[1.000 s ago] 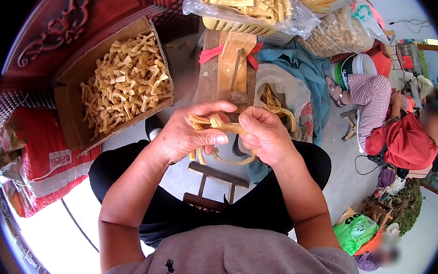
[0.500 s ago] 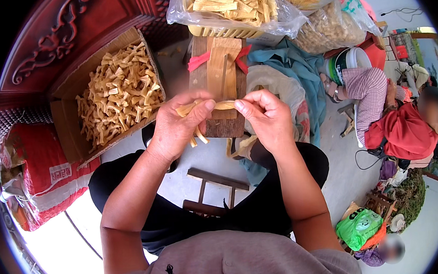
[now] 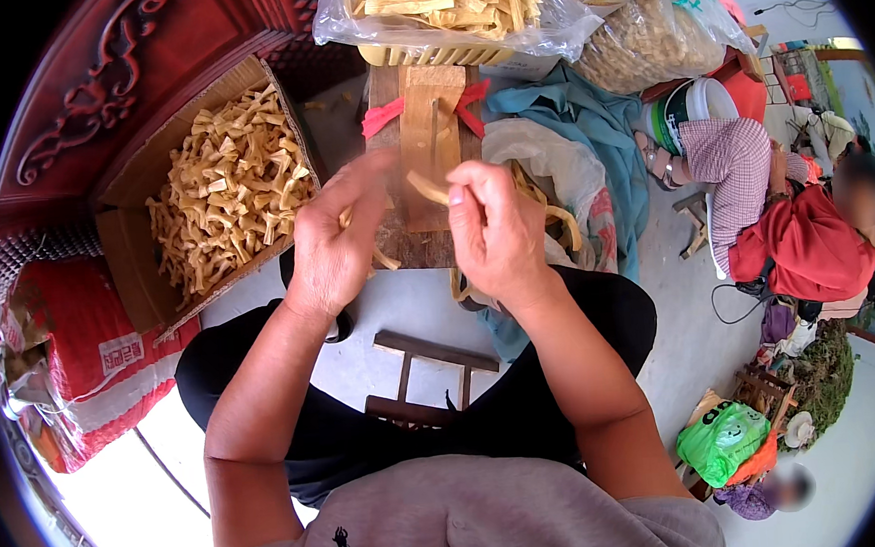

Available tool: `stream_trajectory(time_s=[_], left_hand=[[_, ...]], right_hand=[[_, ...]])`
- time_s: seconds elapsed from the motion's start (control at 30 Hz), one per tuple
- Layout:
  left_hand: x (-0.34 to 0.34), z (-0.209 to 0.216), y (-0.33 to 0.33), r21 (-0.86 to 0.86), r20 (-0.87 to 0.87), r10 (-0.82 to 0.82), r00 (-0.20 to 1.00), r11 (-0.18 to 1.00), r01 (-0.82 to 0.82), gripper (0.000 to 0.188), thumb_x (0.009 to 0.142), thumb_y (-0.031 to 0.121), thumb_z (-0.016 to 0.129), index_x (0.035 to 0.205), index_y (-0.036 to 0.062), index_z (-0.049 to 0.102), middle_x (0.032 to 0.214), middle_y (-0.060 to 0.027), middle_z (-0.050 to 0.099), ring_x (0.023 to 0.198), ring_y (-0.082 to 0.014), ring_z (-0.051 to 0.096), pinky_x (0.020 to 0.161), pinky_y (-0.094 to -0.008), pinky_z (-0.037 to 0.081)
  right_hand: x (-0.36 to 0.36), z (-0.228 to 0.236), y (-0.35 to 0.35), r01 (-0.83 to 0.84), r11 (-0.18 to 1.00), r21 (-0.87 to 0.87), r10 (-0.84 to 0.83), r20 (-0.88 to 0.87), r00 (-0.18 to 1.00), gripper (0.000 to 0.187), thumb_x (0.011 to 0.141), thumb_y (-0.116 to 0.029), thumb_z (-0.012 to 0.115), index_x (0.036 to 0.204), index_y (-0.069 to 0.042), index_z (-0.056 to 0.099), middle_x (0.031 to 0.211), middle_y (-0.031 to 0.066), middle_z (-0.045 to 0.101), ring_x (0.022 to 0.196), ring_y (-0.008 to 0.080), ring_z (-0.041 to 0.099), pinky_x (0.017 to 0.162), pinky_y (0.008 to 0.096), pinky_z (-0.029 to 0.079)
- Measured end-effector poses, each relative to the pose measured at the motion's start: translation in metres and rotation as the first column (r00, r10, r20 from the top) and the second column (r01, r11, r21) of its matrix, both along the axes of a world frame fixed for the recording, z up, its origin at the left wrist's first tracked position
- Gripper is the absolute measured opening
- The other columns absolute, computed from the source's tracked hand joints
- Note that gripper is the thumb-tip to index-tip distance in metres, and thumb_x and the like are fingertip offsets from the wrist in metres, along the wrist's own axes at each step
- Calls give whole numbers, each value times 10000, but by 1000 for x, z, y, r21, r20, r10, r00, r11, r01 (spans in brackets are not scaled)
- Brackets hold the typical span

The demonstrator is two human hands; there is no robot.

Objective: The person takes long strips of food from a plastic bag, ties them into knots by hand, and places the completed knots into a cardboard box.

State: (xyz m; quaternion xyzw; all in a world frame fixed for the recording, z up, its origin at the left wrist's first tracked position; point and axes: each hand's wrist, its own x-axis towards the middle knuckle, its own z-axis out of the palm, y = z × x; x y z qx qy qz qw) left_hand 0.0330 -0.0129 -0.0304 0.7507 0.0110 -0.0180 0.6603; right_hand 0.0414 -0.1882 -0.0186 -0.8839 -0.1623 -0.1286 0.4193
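In front of me, over the near end of a wooden bench (image 3: 421, 249), my two hands are raised and apart. My right hand (image 3: 500, 225) pinches a pale yellow, pliable-looking strip (image 3: 427, 187), whose end points left. On the other side, my left hand (image 3: 340, 234) is curled, its fingertips smeared by motion. A bit of yellow shows inside its grip, and a strip end (image 3: 387, 262) hangs below it. A narrow wooden board (image 3: 432, 133) with a slot lies on the bench, with red cloth (image 3: 383, 117) tied at its sides.
A cardboard box (image 3: 136, 257) of small tan folded pieces stands left. Behind the bench, a yellow basket (image 3: 434, 55) lined with plastic holds flat strips. Right of the bench lie a whitish bag (image 3: 541, 157) and teal cloth (image 3: 615, 142). A person in red (image 3: 802, 251) sits far right.
My hands have come apart; the yellow piece that stretched between them now shows only from my right hand. My right hand has shifted left and turned inward.
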Motion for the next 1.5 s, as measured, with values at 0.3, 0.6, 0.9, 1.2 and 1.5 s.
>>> stream_trajectory(time_s=[0.3,0.6,0.9,1.2,1.5], left_hand=[[-38,34,-2,-478,-549,-668,502,744,467,225,866,201,664,751,8,660,604,-30,585,499,-89,525,458,-231,418],[-22,29,5,-406,-491,-82,867,903,-144,243,913,155,533,1011,-55,606,805,-117,625,511,-134,556,442,-244,448],[-43,20,-12,-173,-597,-373,711,924,340,228,886,167,545,776,-27,593,632,-58,592,516,-113,553,465,-249,453],[-30,49,10,103,214,-450,867,893,438,401,802,367,676,986,10,680,636,-49,576,520,-141,523,460,-263,416],[-30,24,11,541,644,-336,688,835,-99,312,575,207,770,834,72,661,863,-48,603,583,-189,601,474,-291,482]], right_hand=[[-7,15,1,-380,884,274,302,287,909,129,791,3,620,917,-19,605,631,54,597,467,158,547,442,266,412],[-9,9,-6,-192,957,217,193,19,981,159,784,-8,630,933,-45,590,743,69,643,595,218,627,502,301,483],[-17,12,10,-426,899,98,396,229,889,117,776,-42,659,890,-47,631,638,72,616,504,204,592,470,291,461],[-22,9,4,-189,864,466,422,-468,777,179,842,-103,635,723,10,566,575,53,520,481,123,452,470,279,387],[-36,1,18,480,435,762,756,-599,265,83,839,-80,619,889,-22,650,641,-22,518,522,49,424,467,204,288]])
